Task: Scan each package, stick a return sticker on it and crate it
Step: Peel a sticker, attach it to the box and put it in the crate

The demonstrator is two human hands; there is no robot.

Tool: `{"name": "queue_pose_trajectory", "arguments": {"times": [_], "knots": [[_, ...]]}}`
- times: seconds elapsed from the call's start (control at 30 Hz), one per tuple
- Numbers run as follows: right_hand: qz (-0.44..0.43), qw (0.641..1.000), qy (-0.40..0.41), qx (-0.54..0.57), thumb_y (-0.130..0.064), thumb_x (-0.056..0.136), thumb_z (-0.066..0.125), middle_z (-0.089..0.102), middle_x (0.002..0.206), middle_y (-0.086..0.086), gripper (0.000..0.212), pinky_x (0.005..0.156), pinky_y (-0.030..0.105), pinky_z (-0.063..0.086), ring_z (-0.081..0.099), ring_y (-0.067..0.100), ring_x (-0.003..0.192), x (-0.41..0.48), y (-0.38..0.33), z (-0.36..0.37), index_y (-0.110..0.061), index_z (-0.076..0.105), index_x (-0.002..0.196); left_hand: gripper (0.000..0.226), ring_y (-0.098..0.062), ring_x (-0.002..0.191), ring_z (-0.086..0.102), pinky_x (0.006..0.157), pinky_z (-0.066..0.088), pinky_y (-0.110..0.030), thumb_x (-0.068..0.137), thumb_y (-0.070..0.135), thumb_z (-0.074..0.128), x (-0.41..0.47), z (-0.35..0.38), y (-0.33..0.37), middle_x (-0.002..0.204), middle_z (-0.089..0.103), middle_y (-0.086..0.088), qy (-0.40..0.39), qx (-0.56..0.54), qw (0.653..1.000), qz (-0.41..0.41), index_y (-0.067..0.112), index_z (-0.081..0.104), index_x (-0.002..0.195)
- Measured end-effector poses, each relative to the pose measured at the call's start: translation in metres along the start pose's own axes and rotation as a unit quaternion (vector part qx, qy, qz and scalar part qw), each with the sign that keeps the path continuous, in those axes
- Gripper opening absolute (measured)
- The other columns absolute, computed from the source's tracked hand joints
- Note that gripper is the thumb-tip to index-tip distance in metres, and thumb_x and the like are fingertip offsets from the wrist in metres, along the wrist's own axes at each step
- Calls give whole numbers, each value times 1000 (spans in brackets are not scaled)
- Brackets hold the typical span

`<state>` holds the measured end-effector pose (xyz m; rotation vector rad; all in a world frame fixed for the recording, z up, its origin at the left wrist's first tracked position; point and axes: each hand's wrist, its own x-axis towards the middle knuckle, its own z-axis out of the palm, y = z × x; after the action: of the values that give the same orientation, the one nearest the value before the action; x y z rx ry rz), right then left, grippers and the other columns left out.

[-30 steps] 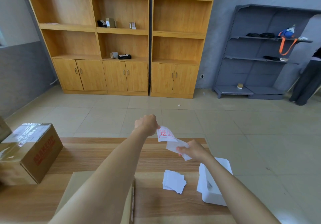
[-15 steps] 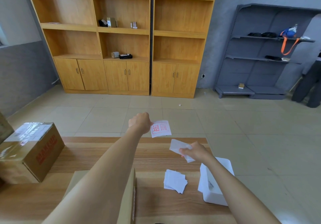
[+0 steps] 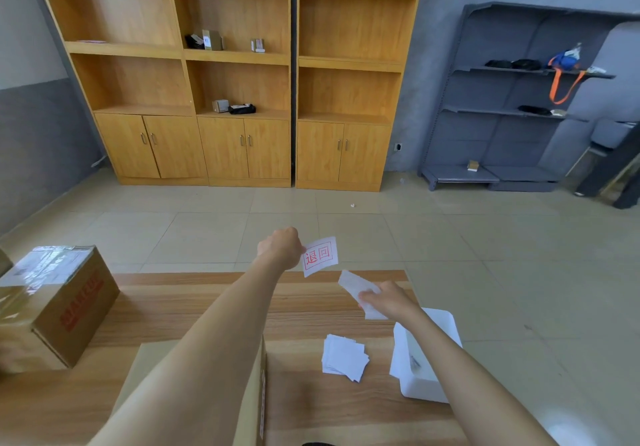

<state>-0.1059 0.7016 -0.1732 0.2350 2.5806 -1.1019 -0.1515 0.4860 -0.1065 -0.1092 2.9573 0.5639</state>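
Sticker point(image 3: 320, 255) is off its backing point(image 3: 353, 284), pinched in my left hand point(image 3: 282, 246), the backing gripped in my right hand point(image 3: 388, 298); sticking and crating the box point(image 3: 251, 404) remain.

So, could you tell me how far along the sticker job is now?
Done: the red-printed sticker is apart from its backing sheet. In hand: the left hand pinches the sticker, the right hand holds the backing sheet. Left: sticking it on and crating; the near box and the taped box both sit on the table.

Head-worn camera, forward and down
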Motion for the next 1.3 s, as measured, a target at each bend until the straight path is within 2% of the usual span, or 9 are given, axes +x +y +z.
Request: {"name": "queue_pose_trajectory", "arguments": {"times": [0.13, 0.37, 0.47, 0.67, 0.77, 0.87, 1.0, 1.13, 1.3], "knots": [[13, 1000, 20, 0, -22, 94, 47, 52, 88, 5, 24, 56, 23, 32, 48, 16, 74, -3, 11, -5, -3, 57, 104, 20, -27, 84, 54, 67, 39, -32, 97, 26, 52, 5, 11, 8, 94, 56, -8, -20, -7, 1000, 8, 7, 49, 91], [83, 995, 52, 33, -18, 95, 46, 51, 91, 4, 20, 56, 24, 32, 48, 22, 85, -12, 60, -23, -10, 51, 112, 27, -28, 99, 57, 85, 46, -36, 92, 24, 58, 8, 48, 45, 114, 62, -11, -67, 2, 996, 56, 5, 58, 111], [104, 991, 73, 44, -17, 93, 49, 51, 84, 1, 2, 57, 25, 33, 49, 21, 83, -17, 88, -31, -16, 51, 93, 27, -30, 107, 57, 86, 45, -36, 92, 24, 58, 8, 68, 67, 117, 60, -10, -86, 13, 993, 81, 6, 57, 113], [150, 983, 96, 38, -17, 91, 50, 46, 72, -1, 24, 54, 26, 32, 48, 24, 81, -21, 133, -43, -16, 43, 69, 27, -27, 113, 55, 82, 41, -32, 93, 24, 56, 3, 107, 104, 120, 60, -6, -116, 59, 984, 119, 10, 57, 116], [171, 980, 93, 41, -16, 90, 50, 56, 90, 7, 8, 66, 27, 36, 49, 25, 84, -14, 148, -43, -8, 53, 87, 27, -26, 110, 57, 82, 44, -33, 92, 24, 58, 6, 125, 107, 118, 61, -6, -134, 73, 980, 127, 10, 58, 115], [177, 979, 88, 41, -18, 91, 51, 58, 117, 12, 28, 77, 28, 40, 54, 28, 102, -4, 159, -40, -3, 53, 115, 29, -25, 110, 56, 85, 46, -34, 91, 26, 59, 11, 138, 104, 119, 61, -6, -154, 87, 976, 128, 11, 58, 115], [178, 979, 87, 44, -19, 94, 51, 44, 139, 10, 51, 93, 32, 41, 47, 28, 123, 10, 159, -37, -7, 33, 140, 30, -24, 113, 55, 85, 44, -32, 91, 26, 59, 18, 142, 99, 121, 59, -5, -161, 94, 975, 121, 12, 56, 117], [187, 977, 104, -3, -24, 93, 52, 33, 143, 15, 62, 99, 35, 36, 33, 31, 131, 22, 151, -34, -11, 23, 147, 24, -24, 108, 56, 83, 44, -32, 90, 23, 60, 23, 141, 91, 118, 59, -4, -158, 75, 980, 98, 13, 56, 112], [136, 978, 148, 52, -20, 90, 57, 39, 137, 12, 52, 95, 32, 37, 38, 29, 127, 27, 138, -30, -14, 41, 138, 21, -25, 89, 58, 79, 46, -33, 89, 18, 59, 22, 137, 81, 113, 62, -5, -162, 41, 982, 86, 14, 56, 109]]}}
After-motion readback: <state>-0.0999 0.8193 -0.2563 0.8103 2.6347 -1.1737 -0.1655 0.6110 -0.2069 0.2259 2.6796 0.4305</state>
